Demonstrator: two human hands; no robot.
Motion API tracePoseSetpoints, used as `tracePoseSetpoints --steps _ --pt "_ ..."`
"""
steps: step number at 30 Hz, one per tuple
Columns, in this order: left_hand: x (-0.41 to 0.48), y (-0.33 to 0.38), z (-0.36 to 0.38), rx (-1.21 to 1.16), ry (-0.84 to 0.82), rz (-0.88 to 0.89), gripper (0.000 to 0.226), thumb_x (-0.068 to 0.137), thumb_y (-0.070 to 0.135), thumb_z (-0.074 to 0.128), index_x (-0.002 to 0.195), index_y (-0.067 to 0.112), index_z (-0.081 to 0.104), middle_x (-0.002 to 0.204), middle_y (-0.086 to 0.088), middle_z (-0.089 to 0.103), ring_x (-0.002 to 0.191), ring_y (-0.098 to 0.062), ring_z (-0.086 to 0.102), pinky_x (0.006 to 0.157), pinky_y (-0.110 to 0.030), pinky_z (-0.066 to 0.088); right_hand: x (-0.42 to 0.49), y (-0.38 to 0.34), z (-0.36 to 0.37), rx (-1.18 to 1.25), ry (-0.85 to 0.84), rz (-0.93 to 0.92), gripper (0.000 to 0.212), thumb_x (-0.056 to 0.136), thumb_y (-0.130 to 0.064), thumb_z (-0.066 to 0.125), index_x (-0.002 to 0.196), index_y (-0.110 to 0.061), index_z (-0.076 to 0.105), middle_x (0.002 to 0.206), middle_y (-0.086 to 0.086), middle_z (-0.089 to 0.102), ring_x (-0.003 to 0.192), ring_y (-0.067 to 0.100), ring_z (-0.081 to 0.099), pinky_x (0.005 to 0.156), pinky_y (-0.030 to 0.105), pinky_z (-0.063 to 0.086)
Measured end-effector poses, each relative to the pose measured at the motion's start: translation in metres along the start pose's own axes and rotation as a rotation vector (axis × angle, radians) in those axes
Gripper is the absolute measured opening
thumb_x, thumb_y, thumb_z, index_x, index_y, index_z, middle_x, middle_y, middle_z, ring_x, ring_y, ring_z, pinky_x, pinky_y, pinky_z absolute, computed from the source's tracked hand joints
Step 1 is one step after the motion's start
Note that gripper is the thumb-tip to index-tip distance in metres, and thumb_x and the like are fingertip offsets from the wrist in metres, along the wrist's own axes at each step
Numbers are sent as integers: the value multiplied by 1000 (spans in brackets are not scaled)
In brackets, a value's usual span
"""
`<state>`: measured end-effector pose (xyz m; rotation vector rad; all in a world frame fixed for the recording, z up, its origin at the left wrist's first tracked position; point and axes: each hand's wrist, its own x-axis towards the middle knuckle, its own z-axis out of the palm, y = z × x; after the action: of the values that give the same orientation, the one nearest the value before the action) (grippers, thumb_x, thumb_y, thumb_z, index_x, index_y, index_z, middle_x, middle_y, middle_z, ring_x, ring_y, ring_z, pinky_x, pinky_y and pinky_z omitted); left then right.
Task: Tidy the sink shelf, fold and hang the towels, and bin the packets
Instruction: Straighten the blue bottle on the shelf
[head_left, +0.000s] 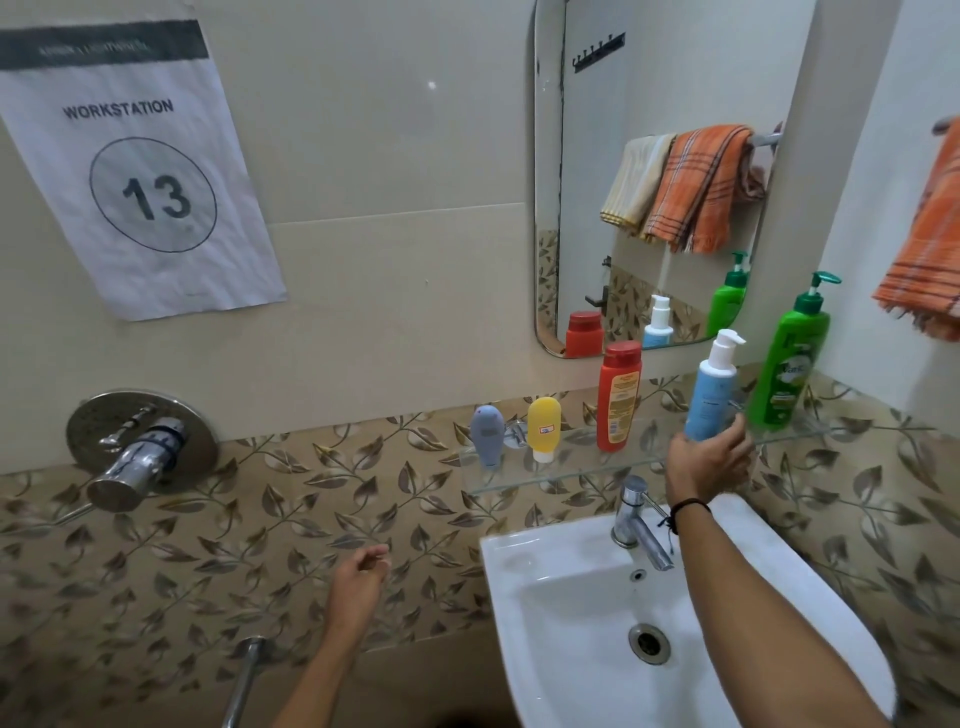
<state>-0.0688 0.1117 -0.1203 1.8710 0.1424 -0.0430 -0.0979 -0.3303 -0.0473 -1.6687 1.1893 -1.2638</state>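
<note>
Tidying the shelf: right hand clasped the tilted blue bottle at three o'clock; next, probably stand it upright. Left hand hung loosely curled, empty.

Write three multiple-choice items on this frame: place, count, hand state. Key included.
1. Where does the yellow tube stand?
A. In the sink
B. Between the grey tube and the red bottle
C. On the floor
2. How many containers are at the glass shelf, mirror images excluded?
A. Three
B. Seven
C. Five
3. What is the right hand doing?
A. Gripping the blue pump bottle
B. Turning the tap
C. Hanging free
Key: B, flanked by both on the shelf; C, two tubes, three bottles; A, it clasps the bottle's base.
</note>
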Motion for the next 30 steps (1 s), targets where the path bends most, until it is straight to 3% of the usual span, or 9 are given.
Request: tracePoseSetpoints --steps 3,7,10,16,18,21,24,27,30 --pt "-5 18 2 -15 13 37 21 98 12 61 114 23 68 114 -4 70 102 -26 67 79 -38 55 -36 -13 3 132 76 57 62 74 -5 64 135 -12 51 137 19 51 127 40 46 103 53 38" --pt "-12 46 0 -5 36 133 39 97 8 61 133 24 57 123 -1 60 97 -16 63 71 -30 52 -87 -25 8 239 56 55 48 75 0 59 120 -17 58 129 12 56 124 33 47 100 49 39" --pt "-14 66 -6 6 45 208 51 98 8 60 144 23 46 126 -1 53 95 -12 59 66 -25 51 -117 -33 9 259 30 -80 37 79 -1 60 111 -19 60 122 7 59 119 27 47 99 42 34" --pt "-14 105 -25 -14 70 303 56 94 6 65 142 26 46 122 -2 53 95 -12 57 69 -22 48 -139 -55 2 283 -3 -307 28 82 -5 58 107 -15 63 114 7 62 109 25 51 95 48 44" --pt "-14 113 -31 -48 77 321 54 93 6 66 140 25 48 118 -4 56 96 -18 60 72 -23 49 -129 -55 -1 341 -41 -255 36 86 -11 64 121 -13 58 125 11 57 117 26 50 101 49 45" --pt "-21 121 -41 -72 106 350 51 93 5 66 138 23 51 115 -6 58 95 -14 60 75 -20 46 -100 -48 0 353 -208 -110 76 82 -17 77 147 -14 37 147 17 42 137 33 39 111 57 39" --pt "-29 119 -49 -74 141 378 47 92 5 69 133 23 54 114 -5 59 98 -17 60 80 -23 48 -76 -42 3 244 -402 -115 110 76 -23 86 158 -14 14 161 18 27 149 36 25 119 58 27" --pt "-35 114 -55 -63 147 379 44 93 8 69 129 28 54 117 -3 60 106 -21 60 76 -22 47 -64 -39 8 181 -479 -113 119 75 -24 88 159 -14 4 161 21 29 147 38 30 117 56 31" --pt "-40 111 -60 -59 142 366 44 94 7 68 127 31 53 118 -3 59 100 -19 61 66 -17 47 -62 -40 9 134 -482 -114 112 79 -24 84 159 -17 6 154 23 40 139 41 42 110 58 40"
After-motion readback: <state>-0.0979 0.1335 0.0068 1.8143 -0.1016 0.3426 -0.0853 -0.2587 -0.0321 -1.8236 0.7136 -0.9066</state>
